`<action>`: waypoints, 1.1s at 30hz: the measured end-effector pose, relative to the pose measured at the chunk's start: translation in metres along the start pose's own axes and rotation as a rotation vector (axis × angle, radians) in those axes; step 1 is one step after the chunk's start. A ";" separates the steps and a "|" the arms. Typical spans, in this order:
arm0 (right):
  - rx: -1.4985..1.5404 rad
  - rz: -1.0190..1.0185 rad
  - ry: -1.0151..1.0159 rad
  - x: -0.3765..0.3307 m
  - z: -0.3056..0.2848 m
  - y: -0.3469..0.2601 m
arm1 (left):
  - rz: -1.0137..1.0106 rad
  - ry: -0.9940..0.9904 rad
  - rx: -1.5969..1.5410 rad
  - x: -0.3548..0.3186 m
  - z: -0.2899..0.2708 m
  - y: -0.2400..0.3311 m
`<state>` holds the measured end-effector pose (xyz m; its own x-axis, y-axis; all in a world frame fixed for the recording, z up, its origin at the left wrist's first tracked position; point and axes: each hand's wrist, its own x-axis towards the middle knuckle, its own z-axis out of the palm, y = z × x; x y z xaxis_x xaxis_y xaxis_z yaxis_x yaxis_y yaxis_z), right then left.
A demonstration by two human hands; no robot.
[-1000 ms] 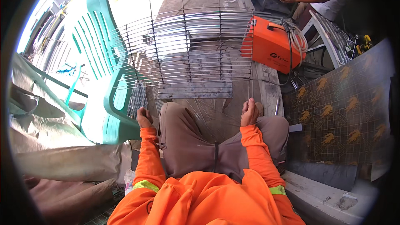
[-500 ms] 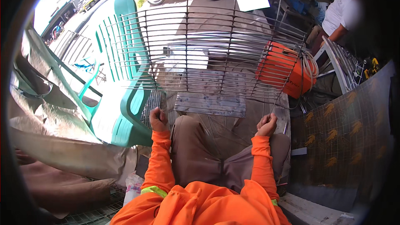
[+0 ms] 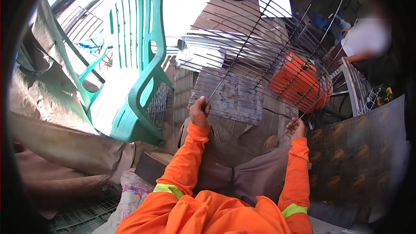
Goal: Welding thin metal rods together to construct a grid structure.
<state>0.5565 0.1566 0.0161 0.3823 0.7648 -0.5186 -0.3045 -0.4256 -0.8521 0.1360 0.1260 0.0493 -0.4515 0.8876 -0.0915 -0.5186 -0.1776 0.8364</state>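
A wide, dark grid of thin crossed metal rods [image 3: 276,56] is being held up at a tilt ahead of the knees, over a low, grey, slatted platform [image 3: 229,97] and across the view of an orange, box-shaped machine [image 3: 291,86]. By the bare left hand [image 3: 199,112], closed thumb to fingers, the near end of one long rod is being gripped; at the bare right hand [image 3: 296,129], with fingers only half curled, another rod's end is seemingly being pinched near the fingertips, though how firmly cannot be told. As most of the grid is being carried beyond the grip, it is probably best being steadied with both wrists turned together and the right pinch tightened, so that no twist is being put into the rods. Room is being limited on the left by a green plastic armchair [image 3: 123,119] and on the right by a dark, flat sheet with yellowish printed figures [image 3: 353,156]. Below, a thin, dark cable [image 3: 277,113] is being exposed to snagging, and past the rod tips a co-worker in a white shirt [image 3: 359,43] is being glimpsed, from whom clearance is being called for.
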 end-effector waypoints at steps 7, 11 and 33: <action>0.145 0.061 -0.065 -0.003 -0.026 -0.008 | -0.120 0.041 -0.023 0.009 0.018 -0.007; 0.072 -0.053 -0.102 -0.060 0.010 -0.030 | -0.043 0.031 -0.057 0.017 0.015 -0.010; 0.525 -0.615 -0.006 -0.083 0.003 -0.025 | -0.046 0.030 0.012 0.013 0.005 -0.012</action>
<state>0.5295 0.1053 0.0813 0.6103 0.7915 0.0336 -0.4119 0.3532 -0.8400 0.1407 0.1417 0.0407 -0.4493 0.8814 -0.1459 -0.5307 -0.1319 0.8372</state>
